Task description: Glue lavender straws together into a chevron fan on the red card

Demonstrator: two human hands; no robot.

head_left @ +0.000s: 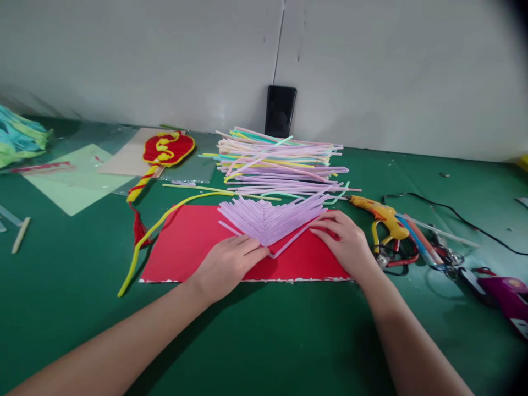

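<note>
A red card sheet [185, 247] lies flat on the green table [264, 341]. On it sits a V-shaped fan of purple straws [270, 217]. My left hand [226, 264] rests flat on the card, fingers stretched out and touching the lower left tip of the straw fan. My right hand [344, 239] lies on the card at the fan's right edge, fingers extended and pressing on the straw ends. Neither hand grips anything.
A tall pile of pastel straws [280, 159] sits behind the card. A yellow glue gun [379, 214], scissors and pens lie to the right, a purple tool [507, 294] beyond. A long yellow pipe cleaner [157, 231], a red and yellow ornament [167, 148], paper sheets and a black phone [280, 110] lie around.
</note>
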